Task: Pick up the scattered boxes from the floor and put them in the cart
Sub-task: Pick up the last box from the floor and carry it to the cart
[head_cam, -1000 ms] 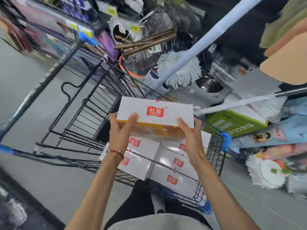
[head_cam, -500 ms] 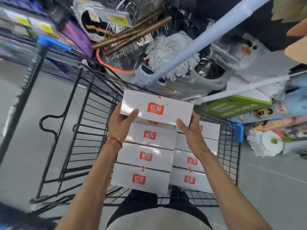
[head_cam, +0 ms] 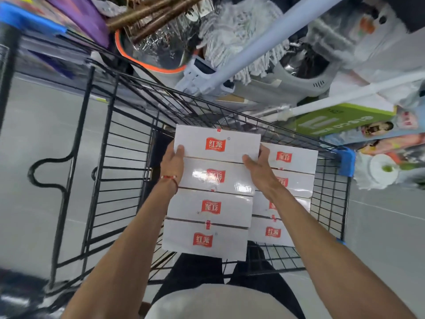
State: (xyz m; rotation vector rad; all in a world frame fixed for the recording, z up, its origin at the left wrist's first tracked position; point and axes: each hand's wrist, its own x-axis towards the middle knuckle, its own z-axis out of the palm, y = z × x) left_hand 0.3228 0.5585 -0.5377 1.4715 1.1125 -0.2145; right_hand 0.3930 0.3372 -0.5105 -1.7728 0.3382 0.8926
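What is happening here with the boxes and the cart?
A person is loading a black wire cart. The left hand and the right hand grip one white box by its ends, at the far end of the left row. Other boxes lie flat in two rows inside. Whether the held box rests down yet is unclear.

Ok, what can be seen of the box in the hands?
The box is rectangular white glossy card, red logo on top, a red tab at its far edge. It lies level at the far end of the left row in the cart. The left hand and right hand grip its ends.
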